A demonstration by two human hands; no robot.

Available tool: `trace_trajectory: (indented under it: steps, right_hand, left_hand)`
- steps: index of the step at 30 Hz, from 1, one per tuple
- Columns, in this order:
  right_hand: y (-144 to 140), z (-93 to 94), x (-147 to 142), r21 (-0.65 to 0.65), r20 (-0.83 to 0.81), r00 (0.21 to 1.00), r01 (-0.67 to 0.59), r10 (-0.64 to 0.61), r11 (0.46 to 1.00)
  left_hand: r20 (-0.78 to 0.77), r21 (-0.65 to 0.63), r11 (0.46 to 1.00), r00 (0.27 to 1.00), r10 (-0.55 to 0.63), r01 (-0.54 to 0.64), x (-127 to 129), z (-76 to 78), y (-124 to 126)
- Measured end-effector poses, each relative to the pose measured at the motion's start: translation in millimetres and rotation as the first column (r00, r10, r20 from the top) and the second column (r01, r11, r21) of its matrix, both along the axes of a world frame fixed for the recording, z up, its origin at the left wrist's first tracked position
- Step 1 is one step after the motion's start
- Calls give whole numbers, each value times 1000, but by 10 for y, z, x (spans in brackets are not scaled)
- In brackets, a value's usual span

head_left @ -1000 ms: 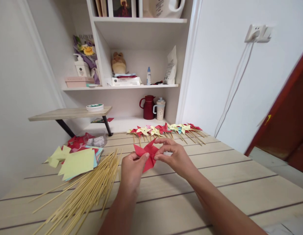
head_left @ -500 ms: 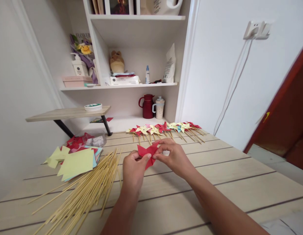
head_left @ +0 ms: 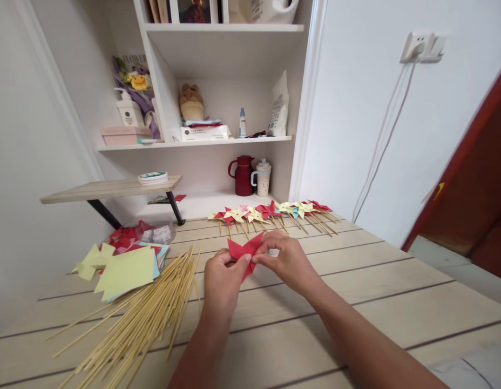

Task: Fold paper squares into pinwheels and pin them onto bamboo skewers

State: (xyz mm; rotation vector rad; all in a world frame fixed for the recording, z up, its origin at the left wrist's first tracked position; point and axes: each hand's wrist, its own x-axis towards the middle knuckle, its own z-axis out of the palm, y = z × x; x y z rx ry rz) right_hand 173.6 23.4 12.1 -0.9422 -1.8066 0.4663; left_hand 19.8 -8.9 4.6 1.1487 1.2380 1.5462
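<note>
Between my two hands, just above the table, is a red paper pinwheel with folded, pointed blades and no stick visible on it. My left hand pinches its left side, thumb on top near the centre. From the right, my right hand presses thumb and fingertips together at the pinwheel's middle. Whether a small pin sits under those fingertips is hidden. Beyond my hands lies a row of finished pinwheels in red, pale yellow, pink and blue on sticks. Left of my left hand, thin wooden sticks are fanned out in a loose pile.
Yellow and blue paper squares lie at the left, partly under the sticks. Behind them are red paper pieces and a clear plastic box. A small raised stand is at the back left. A red jug and a cup stand behind.
The view has shifted very slightly. Both hands keep their pinch on the red pinwheel, with hardly any movement of the fingers.
</note>
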Motion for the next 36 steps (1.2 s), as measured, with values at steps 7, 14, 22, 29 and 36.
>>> trace_trajectory:
  steps: [7, 14, 22, 29, 36]
  right_hand:
    - [14, 37, 57, -83, -259, 966, -13, -9, 996]
    - [30, 13, 60, -391, -564, 825, -290, 22, 873]
    - [-7, 1, -2, -450, -531, 818, -492, 220, 745]
    - [-6, 8, -17, -493, -539, 835, -421, 113, 761]
    - [-42, 21, -52, -460, -540, 827, -446, 157, 768]
  left_hand:
    - [143, -114, 993, 990, -11, 27, -17, 39, -28]
    - [277, -72, 997, 961, 29, -10, -21, 38, -18]
    - [297, -31, 999, 954, -27, 38, 5, 58, -40]
    - [282, -52, 996, 958, -52, 70, 11, 36, -39]
    - [290, -57, 994, 954, -78, 98, 56, 60, -72]
